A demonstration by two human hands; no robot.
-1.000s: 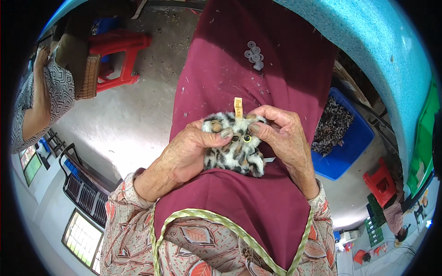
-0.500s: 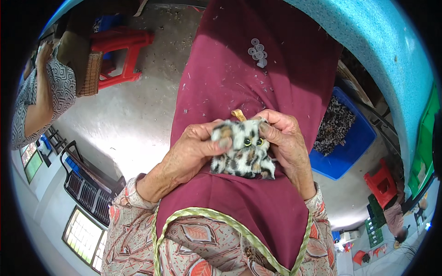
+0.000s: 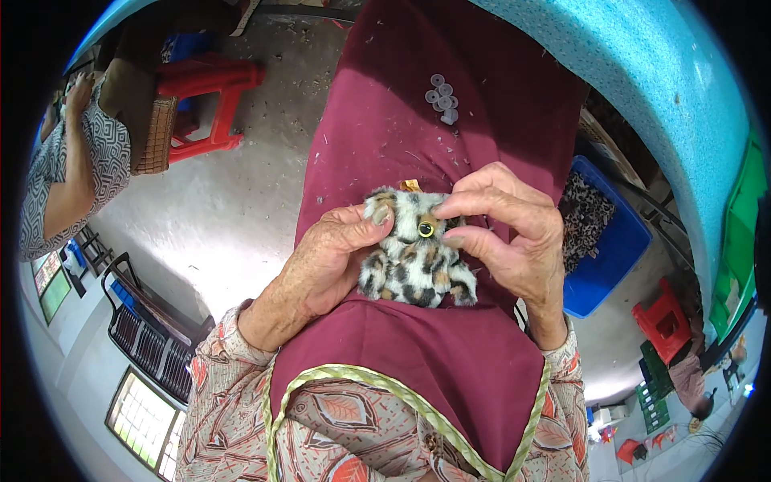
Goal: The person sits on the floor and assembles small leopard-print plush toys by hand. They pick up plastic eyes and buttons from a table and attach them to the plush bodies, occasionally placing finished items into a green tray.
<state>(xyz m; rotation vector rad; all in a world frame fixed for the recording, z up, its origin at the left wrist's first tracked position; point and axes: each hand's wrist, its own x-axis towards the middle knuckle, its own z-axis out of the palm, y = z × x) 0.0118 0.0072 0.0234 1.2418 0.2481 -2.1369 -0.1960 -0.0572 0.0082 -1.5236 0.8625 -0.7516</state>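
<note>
A small spotted plush toy (image 3: 420,269) in white, black and tan lies upright over my lap, on a maroon apron (image 3: 377,153). One yellow-rimmed eye (image 3: 426,230) shows on its face; the other eye is out of sight near my right fingers. My left hand (image 3: 333,251) is closed on the left side of the toy's head, thumb on the front. With thumb and forefinger, my right hand (image 3: 526,229) grips the head's right edge beside the eye. A yellowish tab (image 3: 410,185) sticks up behind the head. Several clear plastic discs (image 3: 442,100) lie farther up the apron.
Right of my lap stands a blue bin (image 3: 608,277) holding spotted plush pieces (image 3: 585,213). A turquoise curved surface (image 3: 642,88) arches at the upper right. Red stools stand left (image 3: 221,108) and right (image 3: 662,321). Another person's arm (image 3: 74,169) shows at far left.
My right hand has risen and shifted right, its fingers now bent at the edge of the toy's head. One of the two visible eyes has gone out of sight. The toy sits more upright.
</note>
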